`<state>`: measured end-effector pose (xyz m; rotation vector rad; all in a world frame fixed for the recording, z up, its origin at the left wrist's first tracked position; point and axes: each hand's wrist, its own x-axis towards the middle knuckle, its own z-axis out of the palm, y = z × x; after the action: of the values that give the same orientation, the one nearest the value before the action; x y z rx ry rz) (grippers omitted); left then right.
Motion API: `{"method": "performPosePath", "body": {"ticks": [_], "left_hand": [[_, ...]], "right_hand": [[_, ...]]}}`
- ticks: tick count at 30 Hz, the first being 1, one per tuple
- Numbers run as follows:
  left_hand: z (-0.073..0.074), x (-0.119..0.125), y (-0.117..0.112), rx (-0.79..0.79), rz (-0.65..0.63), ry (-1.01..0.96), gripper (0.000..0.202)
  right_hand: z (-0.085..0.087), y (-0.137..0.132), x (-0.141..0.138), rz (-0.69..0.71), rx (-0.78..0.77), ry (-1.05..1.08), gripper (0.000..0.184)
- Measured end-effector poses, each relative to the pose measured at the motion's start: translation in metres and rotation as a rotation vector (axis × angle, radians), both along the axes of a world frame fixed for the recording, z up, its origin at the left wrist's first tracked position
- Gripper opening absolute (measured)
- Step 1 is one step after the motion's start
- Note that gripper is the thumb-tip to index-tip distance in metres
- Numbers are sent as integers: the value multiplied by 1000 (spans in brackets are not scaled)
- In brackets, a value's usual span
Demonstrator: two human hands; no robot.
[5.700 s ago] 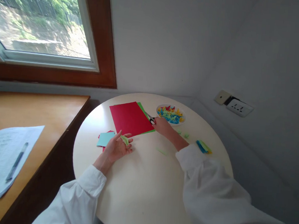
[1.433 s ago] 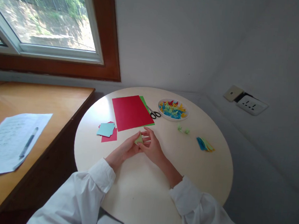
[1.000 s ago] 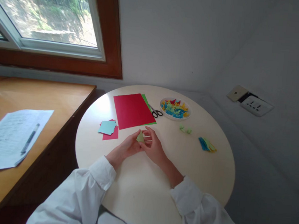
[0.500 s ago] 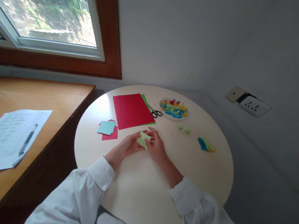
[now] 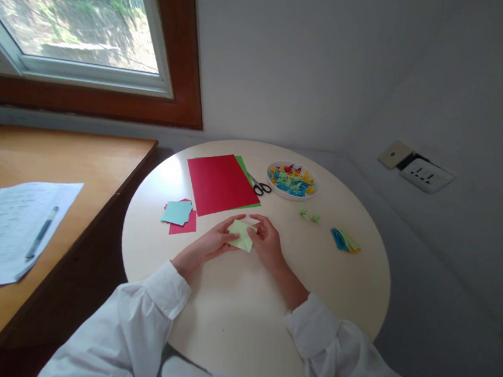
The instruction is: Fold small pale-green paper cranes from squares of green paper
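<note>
Between my two hands is a small pale green sheet of origami paper [image 5: 241, 236], creased and held a little above the round table. My left hand [image 5: 213, 241] grips its left side, thumb on top and fingers beneath. On the right edge, my right hand [image 5: 269, 243] pinches the paper between thumb and fingers. Left of my hands lies a small stack of light blue and red paper squares [image 5: 177, 212]. Just beyond them is a large red sheet [image 5: 223, 185] over a green sheet [image 5: 254, 206], with black-handled scissors [image 5: 261, 189] at its right edge.
A white dish [image 5: 292, 196] of colourful folded paper pieces stands at the back of the round table [image 5: 240, 322]. Two small green folded pieces [image 5: 309, 216] and a bundle of coloured strips [image 5: 345, 241] lie to the right. A wooden desk at left holds written papers [image 5: 7, 232] and a pen [image 5: 42, 232].
The green paper has been opened out wider and now shows a larger face. My fingers have shifted along its edges. The whole view has moved slightly.
</note>
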<state>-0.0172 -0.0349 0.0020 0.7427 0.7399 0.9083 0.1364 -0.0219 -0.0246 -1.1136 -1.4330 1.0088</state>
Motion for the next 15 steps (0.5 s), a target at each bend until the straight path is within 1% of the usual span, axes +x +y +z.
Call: {"method": "performPosePath", "body": {"ticks": [2, 5, 9, 11, 15], "left_hand": [[-1, -2, 1, 16, 15, 42, 61], [-2, -3, 3, 82, 54, 105, 66], [-4, -4, 3, 175, 111, 173, 65], [-6, -5, 4, 231, 123, 240, 58], [-12, -6, 7, 333, 170, 374, 32]], "right_hand": [[0, 0, 1, 4, 29, -1, 27], [0, 1, 3, 7, 53, -25, 17], [1, 0, 5, 0, 54, -55, 16], [2, 0, 6, -10, 55, -70, 17], [3, -2, 8, -19, 75, -104, 20]]}}
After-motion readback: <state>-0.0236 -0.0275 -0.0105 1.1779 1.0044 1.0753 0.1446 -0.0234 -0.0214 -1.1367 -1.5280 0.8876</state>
